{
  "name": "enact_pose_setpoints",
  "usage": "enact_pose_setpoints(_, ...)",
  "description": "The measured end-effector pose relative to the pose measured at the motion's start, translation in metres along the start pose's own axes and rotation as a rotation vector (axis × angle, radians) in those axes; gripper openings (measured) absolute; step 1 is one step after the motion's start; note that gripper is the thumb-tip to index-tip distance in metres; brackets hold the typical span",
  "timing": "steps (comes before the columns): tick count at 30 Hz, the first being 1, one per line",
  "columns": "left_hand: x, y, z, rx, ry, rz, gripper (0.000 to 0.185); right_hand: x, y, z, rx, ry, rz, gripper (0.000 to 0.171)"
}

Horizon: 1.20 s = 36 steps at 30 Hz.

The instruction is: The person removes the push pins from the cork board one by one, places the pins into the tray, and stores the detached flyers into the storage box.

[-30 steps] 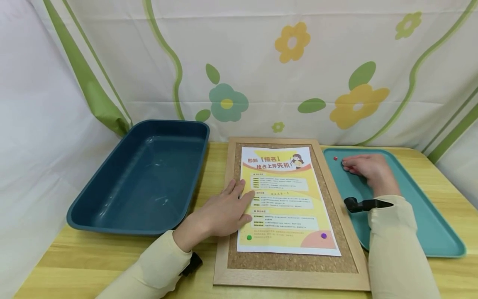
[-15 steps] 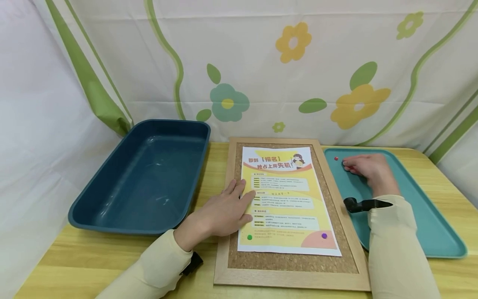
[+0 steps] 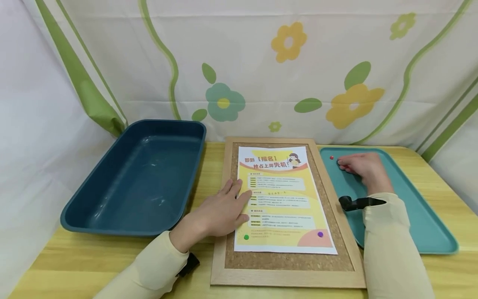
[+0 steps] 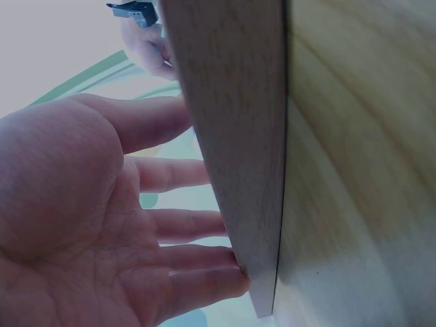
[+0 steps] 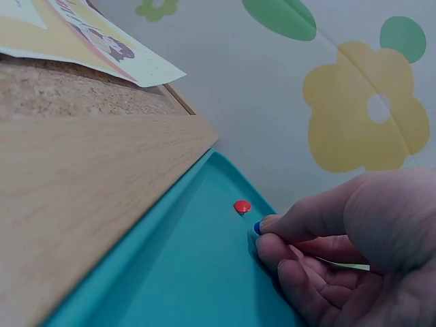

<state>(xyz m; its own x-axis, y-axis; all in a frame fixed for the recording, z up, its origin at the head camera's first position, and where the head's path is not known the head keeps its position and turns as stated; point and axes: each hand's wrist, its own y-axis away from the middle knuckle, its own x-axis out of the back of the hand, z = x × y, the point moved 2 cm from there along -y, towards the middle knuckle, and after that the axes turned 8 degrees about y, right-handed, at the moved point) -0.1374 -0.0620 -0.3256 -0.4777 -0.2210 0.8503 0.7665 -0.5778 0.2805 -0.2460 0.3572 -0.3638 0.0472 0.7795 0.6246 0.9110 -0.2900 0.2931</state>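
My left hand rests with spread fingers on the left edge of a yellow printed poster, which lies on a wood-framed cork board. A green pushpin sits at the poster's lower left and a purple pushpin at its lower right. Over the teal tray, my right hand pinches a blue thumbtack between thumb and forefinger. Just beyond those fingertips, a red thumbtack lies on the tray. In the right wrist view, the poster's upper corner lifts off the cork.
A deep dark-blue tub stands left of the board on the wooden table. The tray lies close along the board's right side. Behind everything hangs a white curtain with printed flowers.
The head view has shifted slightly. Both hands keep their places, the left on the poster and the right at the far end of the tray.
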Motion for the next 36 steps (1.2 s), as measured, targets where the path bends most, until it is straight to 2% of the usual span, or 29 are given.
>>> enact_pose_setpoints(6, -0.0032, -0.0006, -0.0023, 0.0, -0.006, 0.004, 0.063, 0.0001, -0.0025, 0.0004, -0.004, 0.024, 0.002, 0.012)
enact_pose_setpoints(14, -0.0027, -0.0023, 0.0, -0.008, -0.029, 0.008, 0.063, 0.0027, -0.002, 0.0004, -0.007, 0.016, -0.003, 0.028)
enact_pose_setpoints(22, -0.0026, -0.0001, -0.0004, -0.003, -0.023, 0.006, 0.063, 0.0016, -0.0031, 0.0, -0.003, 0.011, -0.008, 0.027)
enact_pose_setpoints(36, -0.002, 0.0003, -0.0004, -0.007, -0.025, 0.007, 0.063, 0.0034, -0.003, -0.0012, 0.021, -0.106, -0.077, 0.03)
